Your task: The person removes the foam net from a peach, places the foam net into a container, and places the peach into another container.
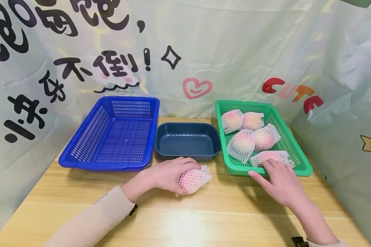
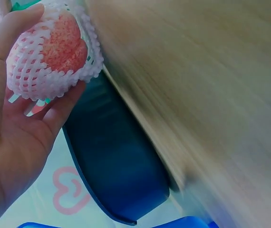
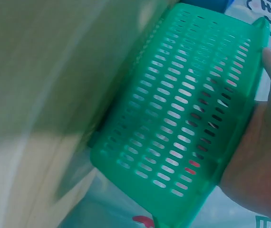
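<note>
My left hand (image 1: pixel 170 175) grips a peach (image 1: pixel 193 180) in a white foam net, just in front of the dark blue tub. Close up in the left wrist view, the red speckled peach (image 2: pixel 64 45) shows through the net's open end, between thumb and fingers. My right hand (image 1: pixel 279 180) lies over the front rim of the green basket (image 1: pixel 303 168). Its fingers reach inside, at a netted peach (image 1: pixel 273 156), while the thumb extends along the rim. The right wrist view shows the basket's slotted side (image 3: pixel 173 109); the fingertips are hidden there. Several more netted peaches (image 1: pixel 242 144) lie in this basket.
At the left stands a blue slotted basket (image 1: pixel 123 140) with nothing in it. Between the two baskets sits the dark blue tub (image 1: pixel 187 142), its bottom bare. All rest on a wooden table (image 1: pixel 160 219), with a printed cloth (image 1: pixel 235 44) hanging behind and at the sides.
</note>
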Demonstrator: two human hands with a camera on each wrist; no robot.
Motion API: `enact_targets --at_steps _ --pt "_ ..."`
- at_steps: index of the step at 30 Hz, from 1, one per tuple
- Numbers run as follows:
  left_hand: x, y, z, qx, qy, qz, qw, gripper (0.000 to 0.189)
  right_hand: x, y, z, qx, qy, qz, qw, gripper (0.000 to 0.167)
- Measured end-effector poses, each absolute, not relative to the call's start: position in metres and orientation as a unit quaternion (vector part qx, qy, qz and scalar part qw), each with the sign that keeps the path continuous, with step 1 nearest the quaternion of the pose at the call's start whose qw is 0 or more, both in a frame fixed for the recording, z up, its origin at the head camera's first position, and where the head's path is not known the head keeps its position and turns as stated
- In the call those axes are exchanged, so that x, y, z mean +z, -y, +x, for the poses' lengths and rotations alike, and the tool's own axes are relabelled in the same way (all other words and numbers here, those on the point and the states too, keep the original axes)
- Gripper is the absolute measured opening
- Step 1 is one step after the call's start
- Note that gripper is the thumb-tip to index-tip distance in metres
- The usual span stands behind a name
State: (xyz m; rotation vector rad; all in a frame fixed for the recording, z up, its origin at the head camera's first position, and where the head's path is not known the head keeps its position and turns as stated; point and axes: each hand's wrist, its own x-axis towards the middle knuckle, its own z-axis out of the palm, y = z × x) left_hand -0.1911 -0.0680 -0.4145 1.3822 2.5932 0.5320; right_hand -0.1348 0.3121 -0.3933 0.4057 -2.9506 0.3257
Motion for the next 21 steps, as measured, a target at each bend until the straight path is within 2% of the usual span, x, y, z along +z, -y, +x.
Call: enact_targets --at_steps 6,15,21 --pt "-0.411 0.066 -0.191 0.188 -0.861 0.470 0.052 0.085 -0.384 -0.314 -0.136 0.121 0.982 0.134 0.055 0.057" --pt "-0.392 0.065 -0.188 0.237 -0.849 0.472 -0.006 0.087 -0.374 -0.311 -0.137 0.161 0.976 0.141 0.049 0.048" --pt "-0.381 0.069 -0.185 0.277 -0.845 0.455 -0.044 0.086 -0.365 -0.298 -0.135 0.248 0.953 0.156 0.074 0.043"
